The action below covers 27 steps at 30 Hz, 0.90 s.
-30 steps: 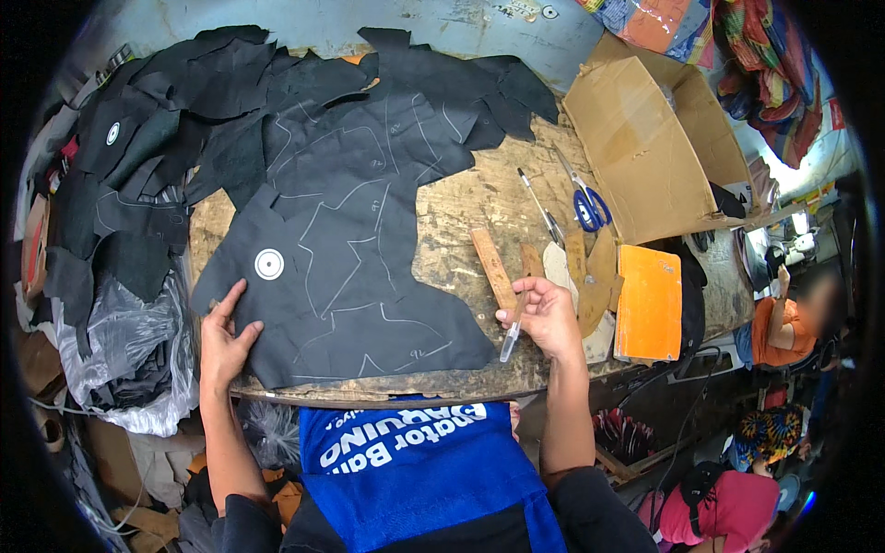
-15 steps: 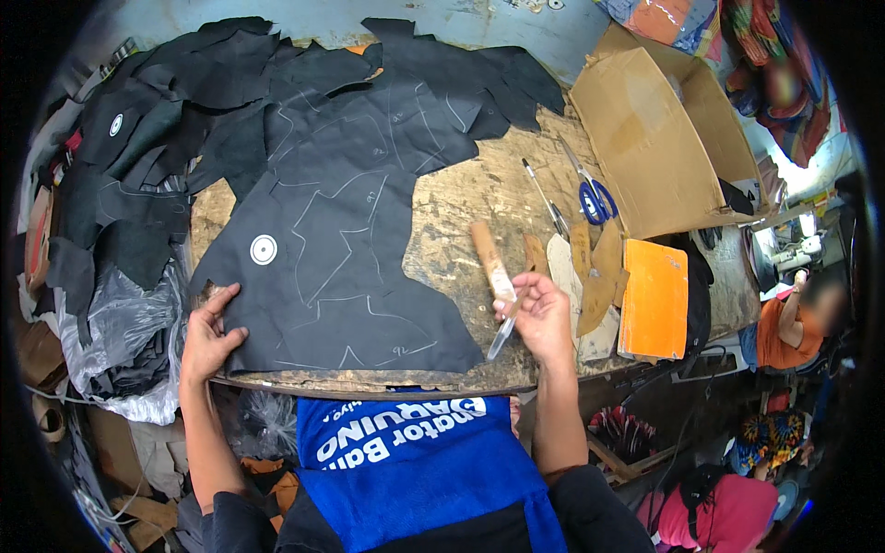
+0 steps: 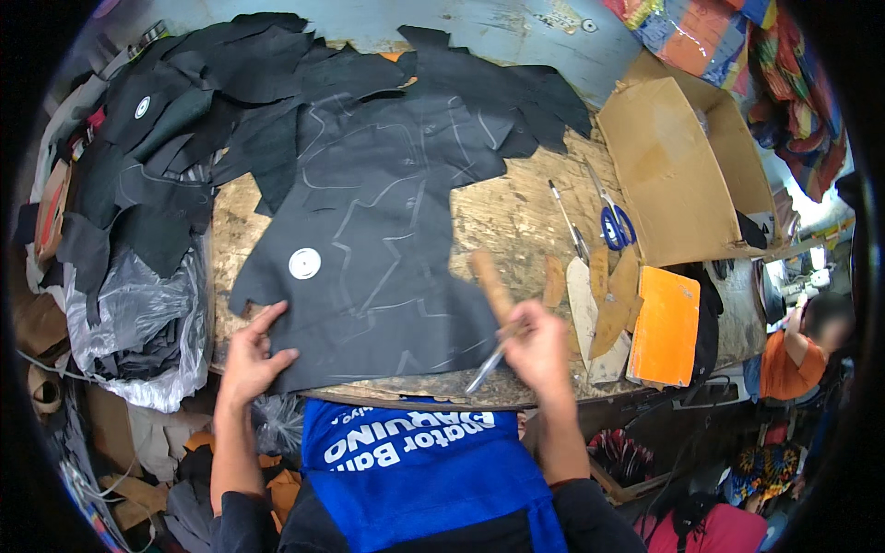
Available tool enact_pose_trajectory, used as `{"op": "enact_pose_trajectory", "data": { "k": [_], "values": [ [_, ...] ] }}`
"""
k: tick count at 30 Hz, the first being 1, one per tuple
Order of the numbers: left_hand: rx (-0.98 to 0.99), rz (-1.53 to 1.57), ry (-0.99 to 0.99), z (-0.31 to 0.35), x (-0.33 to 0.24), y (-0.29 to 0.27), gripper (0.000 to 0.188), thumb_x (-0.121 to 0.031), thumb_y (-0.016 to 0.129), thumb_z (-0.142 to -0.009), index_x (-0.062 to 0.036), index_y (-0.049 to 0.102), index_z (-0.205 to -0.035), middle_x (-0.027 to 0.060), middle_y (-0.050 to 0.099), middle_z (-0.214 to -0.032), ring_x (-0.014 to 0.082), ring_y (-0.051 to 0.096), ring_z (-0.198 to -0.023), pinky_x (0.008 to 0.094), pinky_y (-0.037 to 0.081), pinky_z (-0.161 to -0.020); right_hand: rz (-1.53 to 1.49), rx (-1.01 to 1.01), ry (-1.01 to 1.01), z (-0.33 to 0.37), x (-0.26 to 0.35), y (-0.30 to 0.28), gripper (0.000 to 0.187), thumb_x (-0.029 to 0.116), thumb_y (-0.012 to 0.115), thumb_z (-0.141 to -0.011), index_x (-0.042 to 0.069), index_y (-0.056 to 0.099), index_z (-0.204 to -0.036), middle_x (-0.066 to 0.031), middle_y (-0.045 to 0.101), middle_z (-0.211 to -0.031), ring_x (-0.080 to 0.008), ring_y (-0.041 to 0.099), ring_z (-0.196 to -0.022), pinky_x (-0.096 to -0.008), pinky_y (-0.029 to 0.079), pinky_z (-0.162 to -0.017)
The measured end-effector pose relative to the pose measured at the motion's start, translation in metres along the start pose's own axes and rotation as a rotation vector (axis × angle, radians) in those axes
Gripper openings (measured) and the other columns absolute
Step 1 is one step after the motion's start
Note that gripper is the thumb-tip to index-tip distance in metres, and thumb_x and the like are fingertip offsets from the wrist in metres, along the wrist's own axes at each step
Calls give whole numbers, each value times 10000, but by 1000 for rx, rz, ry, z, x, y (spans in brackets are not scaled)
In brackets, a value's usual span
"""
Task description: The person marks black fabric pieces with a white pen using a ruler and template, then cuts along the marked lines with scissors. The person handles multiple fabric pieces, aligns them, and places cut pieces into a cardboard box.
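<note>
Well, pen (image 3: 486, 369) in right fingers (image 3: 528, 324) (left fingers (image 3: 268, 320) on sheet (image 3: 383, 267)).

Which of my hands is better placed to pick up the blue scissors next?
Right, most likely: your right hand is nearer the scissors, though it holds a brown strip and a slim tool and may need freeing first. Your left hand is farther, at the left edge of the black sheet.

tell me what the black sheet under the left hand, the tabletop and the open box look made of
Black sheet: probably leather or a synthetic lookalike, given its smooth, low-sheen face; I can't tell which.
Tabletop: apparently wood with a worn, dull finish, judging by its scuffed, stained tan surface.
Open box: likely plain cardboard, matte brown, with stiff flat panels.
</note>
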<state>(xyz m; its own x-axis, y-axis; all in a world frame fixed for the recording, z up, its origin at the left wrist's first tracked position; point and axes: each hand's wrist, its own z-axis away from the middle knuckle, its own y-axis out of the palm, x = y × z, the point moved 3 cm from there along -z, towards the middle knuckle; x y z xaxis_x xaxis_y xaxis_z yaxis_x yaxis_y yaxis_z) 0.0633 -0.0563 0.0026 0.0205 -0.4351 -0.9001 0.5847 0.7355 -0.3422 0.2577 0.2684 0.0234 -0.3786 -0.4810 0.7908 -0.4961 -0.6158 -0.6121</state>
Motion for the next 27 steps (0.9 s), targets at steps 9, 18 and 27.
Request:
{"op": "enact_pose_trajectory", "data": {
  "k": [9,18,27],
  "values": [
    [73,-119,213,-17,-52,94,665,41,733,-659,-3,508,-1283,89,565,-1130,84,415,-588,214,457,-561,294,-495,58,-30,-33,-91,221,-112,641,-677,0,570,-854,-76,576,-650,-110,543,-604,-277,447,-567],
    [55,-43,98,-2,-26,82,488,26,757,-651,27,620,-1120,77,595,-847,106,566,-626,234,503,-622,-756,-222,69,-3,-11,-23,325,-97,749,-688,45,558,-909,-66,652,-825,-119,626,-758,-233,512,-694],
    [-217,-333,335,5,-40,71,346,-51,755,-672,-42,676,-1009,88,621,-802,228,585,-692,312,489,-645,51,51,-324,13,43,46,270,112,770,-672,35,628,-888,-105,658,-831,-263,602,-753,-345,490,-662]
  ]
}}
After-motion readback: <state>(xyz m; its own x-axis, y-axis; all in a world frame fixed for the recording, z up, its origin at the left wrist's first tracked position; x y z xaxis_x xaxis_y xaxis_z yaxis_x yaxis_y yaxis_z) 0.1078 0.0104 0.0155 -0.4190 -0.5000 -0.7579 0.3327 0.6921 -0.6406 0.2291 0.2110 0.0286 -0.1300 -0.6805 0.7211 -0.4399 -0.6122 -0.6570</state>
